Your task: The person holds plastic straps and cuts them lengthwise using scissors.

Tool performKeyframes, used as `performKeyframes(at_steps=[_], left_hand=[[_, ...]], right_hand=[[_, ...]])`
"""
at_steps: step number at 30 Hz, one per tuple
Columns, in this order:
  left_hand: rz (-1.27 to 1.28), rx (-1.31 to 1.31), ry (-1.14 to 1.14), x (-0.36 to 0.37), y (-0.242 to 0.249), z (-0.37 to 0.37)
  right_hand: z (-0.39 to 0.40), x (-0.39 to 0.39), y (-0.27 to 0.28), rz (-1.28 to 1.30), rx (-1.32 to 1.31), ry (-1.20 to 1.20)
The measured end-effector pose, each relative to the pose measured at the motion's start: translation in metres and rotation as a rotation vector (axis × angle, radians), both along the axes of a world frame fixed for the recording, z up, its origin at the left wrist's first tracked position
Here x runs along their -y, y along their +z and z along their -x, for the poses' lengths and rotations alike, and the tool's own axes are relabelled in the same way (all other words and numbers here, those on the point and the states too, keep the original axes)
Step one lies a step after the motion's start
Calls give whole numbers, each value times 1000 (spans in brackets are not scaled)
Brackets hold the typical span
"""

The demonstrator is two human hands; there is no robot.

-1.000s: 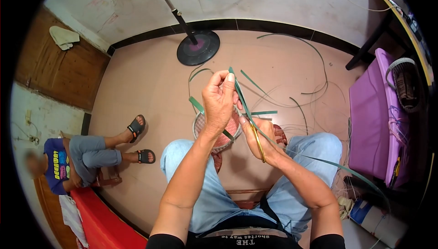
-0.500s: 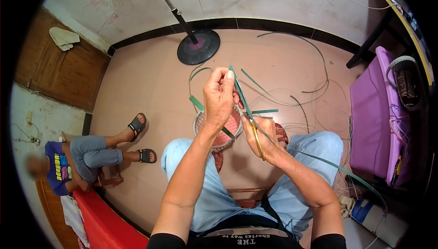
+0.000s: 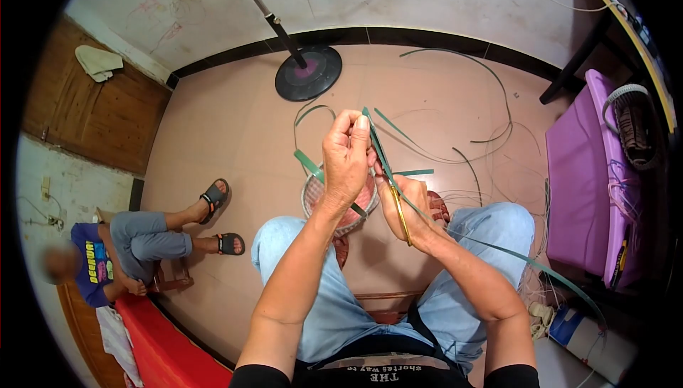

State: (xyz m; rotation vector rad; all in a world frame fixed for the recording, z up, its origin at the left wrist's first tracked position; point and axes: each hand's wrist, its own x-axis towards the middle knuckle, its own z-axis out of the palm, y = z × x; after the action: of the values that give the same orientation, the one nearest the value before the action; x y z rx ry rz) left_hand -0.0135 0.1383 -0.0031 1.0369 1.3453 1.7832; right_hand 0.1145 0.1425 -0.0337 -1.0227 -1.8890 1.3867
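Head camera, looking down over the person's own lap. The left hand is raised, its fingers pinched tight on the upper end of a green strip. Just beside it, the right hand has its fingers wrapped around yellow-handled scissors, which lie against the same strip; whether the blades are parted cannot be made out. Below the hands, between the knees, sits a small woven basket. More green strips curl across the pink floor, near a fan base. Another person sits on the left.
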Motion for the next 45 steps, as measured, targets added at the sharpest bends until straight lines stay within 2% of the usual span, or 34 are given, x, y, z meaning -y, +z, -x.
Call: performKeyframes(at_steps=[11, 17, 23, 29, 32, 38, 45], left_hand=[[14, 48, -21, -2, -6, 6], [61, 83, -40, 1, -9, -4], [84, 72, -44, 1, -9, -4], [91, 172, -52, -1, -15, -2], [121, 205, -50, -3, -22, 0], [171, 177, -28, -1, -20, -2], [215, 196, -65, 0, -29, -9]], right_hand=[[1, -4, -13, -248, -8, 11], [0, -13, -2, -14, 50, -3], [0, -13, -8, -155, -9, 11], [0, -15, -15, -186, 61, 18], [3, -15, -23, -290, 122, -6], [0, -15, -23, -306, 39, -16], [-6, -25, -20, -26, 142, -8]])
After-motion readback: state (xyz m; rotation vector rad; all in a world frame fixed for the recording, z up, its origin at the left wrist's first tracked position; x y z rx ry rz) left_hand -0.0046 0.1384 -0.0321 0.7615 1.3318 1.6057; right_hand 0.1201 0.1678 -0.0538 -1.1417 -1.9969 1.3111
